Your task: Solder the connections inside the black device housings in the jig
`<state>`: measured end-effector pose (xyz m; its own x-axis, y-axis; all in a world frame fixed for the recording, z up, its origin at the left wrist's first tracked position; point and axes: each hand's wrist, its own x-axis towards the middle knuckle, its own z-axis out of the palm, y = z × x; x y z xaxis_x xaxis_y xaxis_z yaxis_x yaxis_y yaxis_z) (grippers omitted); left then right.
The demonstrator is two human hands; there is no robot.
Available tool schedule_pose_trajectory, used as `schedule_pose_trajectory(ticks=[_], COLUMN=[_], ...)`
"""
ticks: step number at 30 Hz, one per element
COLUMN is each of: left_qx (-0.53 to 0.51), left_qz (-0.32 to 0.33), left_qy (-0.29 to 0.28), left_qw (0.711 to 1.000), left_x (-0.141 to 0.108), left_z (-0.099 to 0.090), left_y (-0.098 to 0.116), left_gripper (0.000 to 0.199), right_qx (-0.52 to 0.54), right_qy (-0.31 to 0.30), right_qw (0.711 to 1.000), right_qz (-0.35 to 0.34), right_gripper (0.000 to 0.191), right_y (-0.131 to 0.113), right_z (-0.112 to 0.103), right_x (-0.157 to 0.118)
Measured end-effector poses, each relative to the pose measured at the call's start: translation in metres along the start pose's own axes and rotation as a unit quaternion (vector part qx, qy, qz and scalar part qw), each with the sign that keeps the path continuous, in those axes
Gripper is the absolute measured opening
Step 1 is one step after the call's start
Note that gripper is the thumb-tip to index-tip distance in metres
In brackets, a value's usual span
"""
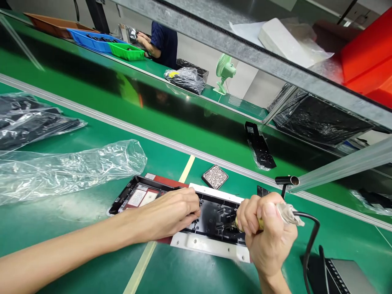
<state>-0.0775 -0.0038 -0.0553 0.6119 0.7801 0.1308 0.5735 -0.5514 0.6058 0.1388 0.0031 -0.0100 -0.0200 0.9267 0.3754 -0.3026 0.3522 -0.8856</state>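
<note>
Head view, looking down on a green worktable (pixel 98 281). Can see, just beyond the middle of a long black casing (pixel 211 218), a small black tray (pixel 208 183), filled with many tiny silvery pieces, too small for telling the kind. Can see also, in one row far behind, a brown bin (pixel 50 25), a blue bin (pixel 92 43) with dark pieces inside, and a green bin (pixel 127 54) with something small and dark. Cannot look into the brown bin, nor into the red bin (pixel 367 53) at upper right. At the left, can find a clear bag (pixel 30 122) with dark parts inside and, nearer, a crumpled plastic sleeve (pixel 92 163). Beside the pale green fan (pixel 225 71), can notice one more bag (pixel 186 80), also with dark contents.

Concerning the casing: lies upon a white and dark red fixture (pixel 211 247) on the worktable, with the hollow side turned upward. Runs lengthwise from left to right, with the right end a little nearer to the camera. Shows at the left end a framed opening, with a white printed label (pixel 136 197) within; disappears at the right end behind the right hand (pixel 269 234).

Grips in this right hand, with fingers wrapped around, a corded tool (pixel 289 213), pointing leftward and down into the casing. Holds the left hand (pixel 180 206) over the casing's middle, with fingers curled; cannot tell if pinching something, because of hidden fingertips.
</note>
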Motion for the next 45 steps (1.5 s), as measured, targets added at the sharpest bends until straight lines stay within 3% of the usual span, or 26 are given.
schedule_pose_trajectory(ticks=[7,15,26,31,35,41,45], left_qx=[0.037,0.127,0.080,0.162,0.206,0.058,-0.010], left_qz=[0.033,0.123,0.073,0.121,0.130,0.073,0.024], left_qy=[-0.007,0.006,0.022,0.038,0.033,0.064,0.110], left_qw=[0.999,0.984,0.994,0.978,0.969,0.994,0.994], left_x=[0.000,-0.005,-0.020,-0.027,-0.029,-0.025,0.005], left_z=[0.000,0.004,0.009,0.014,0.018,0.009,-0.008], left_y=[0.003,0.003,-0.001,-0.002,-0.001,0.000,-0.013], left_gripper=[0.023,0.019,0.020,0.040,0.036,0.028,0.026], right_qx=[0.000,-0.008,-0.007,-0.007,-0.007,-0.007,-0.002], right_qy=[0.006,0.010,0.007,0.009,0.012,0.010,0.007], right_qw=[1.000,1.000,1.000,1.000,1.000,1.000,1.000], right_qz=[0.005,-0.006,-0.011,-0.013,-0.010,-0.006,-0.003], right_gripper=[0.029,0.030,0.029,0.029,0.029,0.029,0.029], right_y=[0.000,0.000,0.000,0.001,0.001,0.000,0.000], right_z=[0.001,0.002,0.002,0.002,0.002,0.001,0.002], right_x=[0.001,0.001,0.001,0.001,0.001,0.002,0.002])
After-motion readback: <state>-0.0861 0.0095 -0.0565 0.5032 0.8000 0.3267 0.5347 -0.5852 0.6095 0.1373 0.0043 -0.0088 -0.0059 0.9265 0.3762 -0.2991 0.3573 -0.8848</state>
